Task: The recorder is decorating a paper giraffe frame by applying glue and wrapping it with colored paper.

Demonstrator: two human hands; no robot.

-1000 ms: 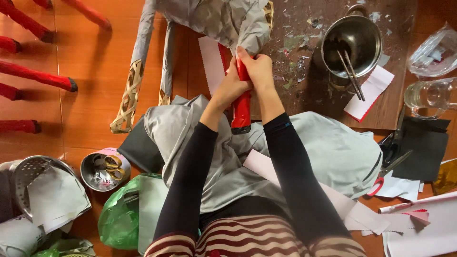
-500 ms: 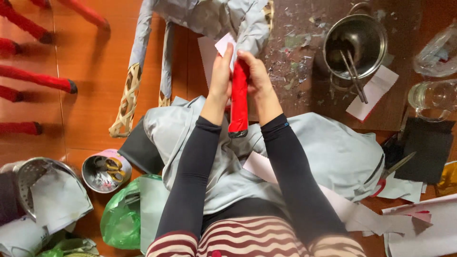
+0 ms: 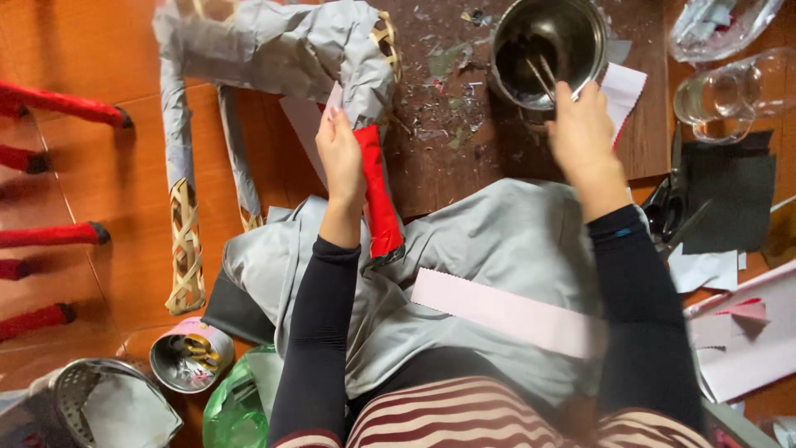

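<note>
The left hand [image 3: 342, 162] is closed around the upper part of a red-wrapped leg [image 3: 377, 195] of a small woven stool [image 3: 274, 50] covered in grey paper; the fingers also pinch a strip of pale pink paper [image 3: 333, 98] against it. The red leg runs down from this hand toward the person's lap, its lower end just past the wrist. Well apart to the right, the right hand [image 3: 584, 137] is at the near rim of a metal pot [image 3: 551, 46], fingers curled about the handle of a brush [image 3: 543, 75] that stands in the pot. Between the hands lies a dark board [image 3: 448, 141] flecked with paper scraps. Below both forearms a grey cloth [image 3: 497, 249] covers the lap, with a long pink paper strip [image 3: 506, 311] across it. Scissors [image 3: 672, 199] lie beside the right forearm, and a clear glass jar [image 3: 725, 95] further right
</note>
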